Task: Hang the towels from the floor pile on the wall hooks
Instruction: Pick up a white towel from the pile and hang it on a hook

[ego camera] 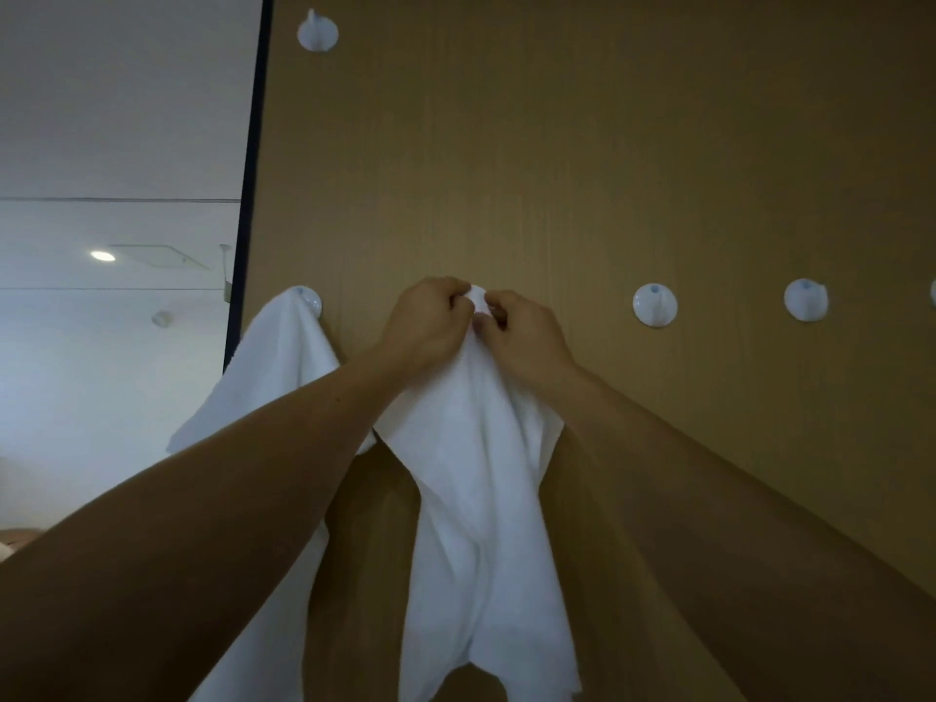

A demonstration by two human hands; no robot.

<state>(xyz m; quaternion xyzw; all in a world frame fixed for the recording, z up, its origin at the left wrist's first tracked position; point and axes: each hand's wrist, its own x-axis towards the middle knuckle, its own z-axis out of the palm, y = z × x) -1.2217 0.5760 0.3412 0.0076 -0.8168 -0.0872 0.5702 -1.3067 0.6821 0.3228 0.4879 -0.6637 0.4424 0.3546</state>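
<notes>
**Entry 1.** Left hand (430, 321) and right hand (527, 342): I log them close together with fingers curled. Both pinch the bunched top of a white cloth towel (481, 499) against the brown wood-grain wall panel (608, 169). The towel hangs straight down between the forearms. A hook probably sits under the fingers, but I cannot tell whether the cloth has caught on it.

**Entry 2.** Second white towel (273, 372), left of the left hand, draped from a round white plastic hook (310, 298). I count it as done.

**Entry 3.** Free hooks: nearer bare hook (654, 305) and farther bare hook (806, 299), both right of the right hand; upper bare hook (317, 30), above the left hand.

**Progress.** One towel is hung and one is in hand. The floor pile is out of view, so I cannot count what is left.
</notes>
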